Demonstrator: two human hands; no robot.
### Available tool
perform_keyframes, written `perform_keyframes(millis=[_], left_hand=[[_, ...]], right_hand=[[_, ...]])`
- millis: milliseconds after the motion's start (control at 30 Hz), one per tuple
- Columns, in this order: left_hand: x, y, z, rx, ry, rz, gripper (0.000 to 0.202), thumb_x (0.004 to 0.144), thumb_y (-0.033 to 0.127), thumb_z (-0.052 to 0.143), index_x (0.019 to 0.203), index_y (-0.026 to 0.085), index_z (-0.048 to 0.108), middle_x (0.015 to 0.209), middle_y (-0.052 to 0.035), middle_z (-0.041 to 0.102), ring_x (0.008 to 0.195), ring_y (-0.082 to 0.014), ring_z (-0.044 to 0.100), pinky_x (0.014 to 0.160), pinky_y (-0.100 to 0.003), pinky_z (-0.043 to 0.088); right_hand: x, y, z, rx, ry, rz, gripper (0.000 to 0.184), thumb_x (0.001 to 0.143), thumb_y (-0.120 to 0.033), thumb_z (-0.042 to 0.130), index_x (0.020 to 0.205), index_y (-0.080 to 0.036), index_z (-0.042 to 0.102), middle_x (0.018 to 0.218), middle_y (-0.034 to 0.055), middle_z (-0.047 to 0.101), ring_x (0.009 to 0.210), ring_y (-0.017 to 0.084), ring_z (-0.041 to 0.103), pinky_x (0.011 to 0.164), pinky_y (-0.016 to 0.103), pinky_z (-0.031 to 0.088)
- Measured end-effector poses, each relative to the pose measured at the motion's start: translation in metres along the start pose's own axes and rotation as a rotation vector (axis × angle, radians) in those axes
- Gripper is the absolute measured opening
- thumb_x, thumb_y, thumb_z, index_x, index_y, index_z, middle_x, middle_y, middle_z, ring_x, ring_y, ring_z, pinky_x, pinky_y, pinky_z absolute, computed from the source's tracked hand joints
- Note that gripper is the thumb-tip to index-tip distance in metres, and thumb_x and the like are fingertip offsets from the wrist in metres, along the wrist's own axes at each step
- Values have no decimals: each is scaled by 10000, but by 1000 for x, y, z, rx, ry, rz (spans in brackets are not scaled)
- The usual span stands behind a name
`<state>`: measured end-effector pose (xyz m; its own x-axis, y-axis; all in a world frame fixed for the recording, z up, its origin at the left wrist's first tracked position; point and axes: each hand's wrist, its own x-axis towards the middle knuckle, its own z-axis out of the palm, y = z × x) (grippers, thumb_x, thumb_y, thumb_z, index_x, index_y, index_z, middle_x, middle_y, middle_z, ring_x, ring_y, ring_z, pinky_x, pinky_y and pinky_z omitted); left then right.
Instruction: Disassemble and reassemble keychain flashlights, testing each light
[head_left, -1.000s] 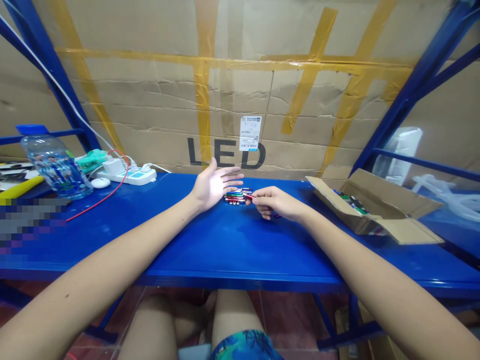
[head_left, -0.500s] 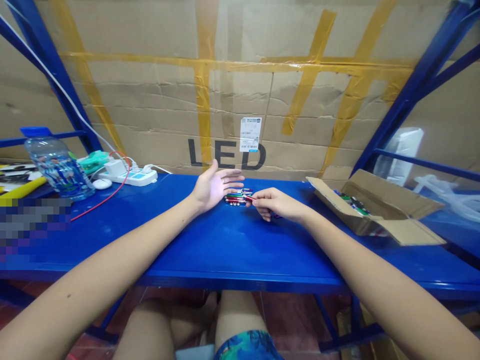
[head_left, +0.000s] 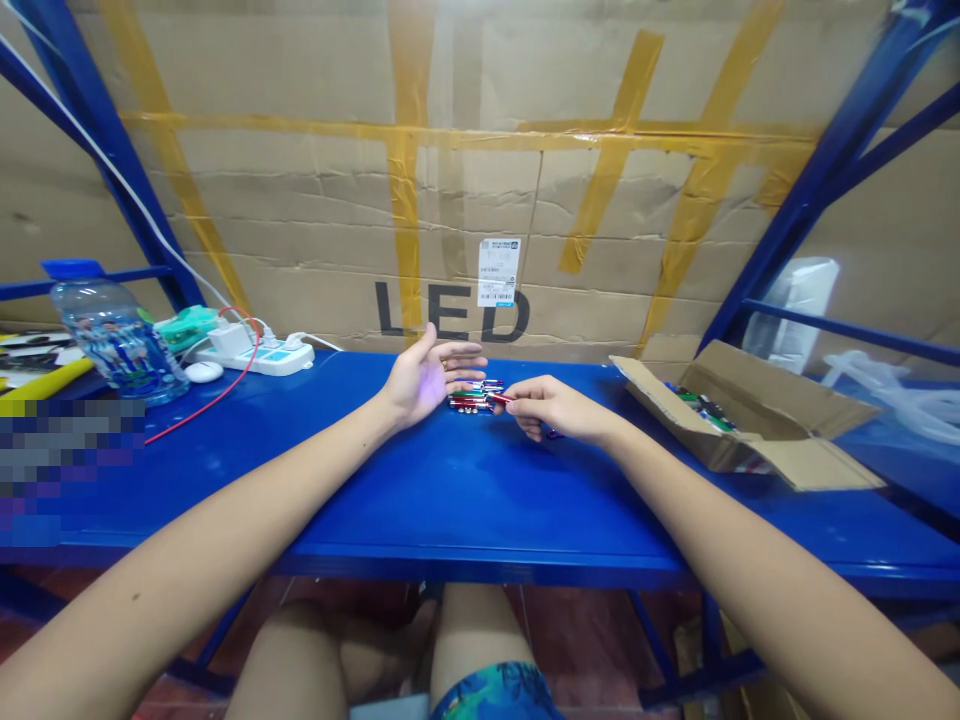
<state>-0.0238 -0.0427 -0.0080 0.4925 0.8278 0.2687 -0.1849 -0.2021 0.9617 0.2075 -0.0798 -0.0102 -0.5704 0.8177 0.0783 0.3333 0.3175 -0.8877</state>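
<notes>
left hand (head_left: 426, 378) lies palm up and open on the blue shelf (head_left: 450, 490), fingers spread and pointing right, nothing clamped in it. its fingertips sit right at a small pile of metallic pens (head_left: 471, 397), red, green, blue and silver barrels laid side by side on the shelf surface; touching or just beside, can't tell. right hand (head_left: 551, 408) is curled, thumb and forefinger pinched together on a red pen (head_left: 501, 397) at the pile's right edge, the pen's far end reaching into the pile. something dark pokes out under the right hand's lower fingers, too small to name.

open cardboard box (head_left: 739, 415) stands on the shelf well right of the right hand, flaps folded out, more coloured items inside. far left of the shelf: a clear water bottle (head_left: 116, 335) with a blue cap, a white power strip (head_left: 255, 352) with plugs in it, a red cable (head_left: 217, 385) looping across the surface, a small white oval thing near the strip. flattened cardboard with yellow tape and "led" print (head_left: 450, 310) covers the back wall. a pixelated patch sits at left.
</notes>
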Motion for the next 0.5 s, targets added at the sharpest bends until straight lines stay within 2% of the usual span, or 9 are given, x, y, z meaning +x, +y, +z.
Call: perform_keyframes(millis=[300,500], left_hand=[[1,-3,-2,-175,21,-48,817,880,758,299,1191,90,653,1232,-216,673,1153,-348,621,975,-461,487],[2,-5,-4,-194,17,-13,822,871,762,323,1184,81,660,1213,-228,676,1145,-363,618,936,-451,495]], right_hand=[[0,-1,-1,-15,-10,-5,247,899,-357,555,915,-131,655,512,-48,490,455,113,487,467,258,353],[-1,1,-3,-71,14,-5,286,899,-404,564,912,-136,663,525,-28,522,459,116,488,458,256,353]])
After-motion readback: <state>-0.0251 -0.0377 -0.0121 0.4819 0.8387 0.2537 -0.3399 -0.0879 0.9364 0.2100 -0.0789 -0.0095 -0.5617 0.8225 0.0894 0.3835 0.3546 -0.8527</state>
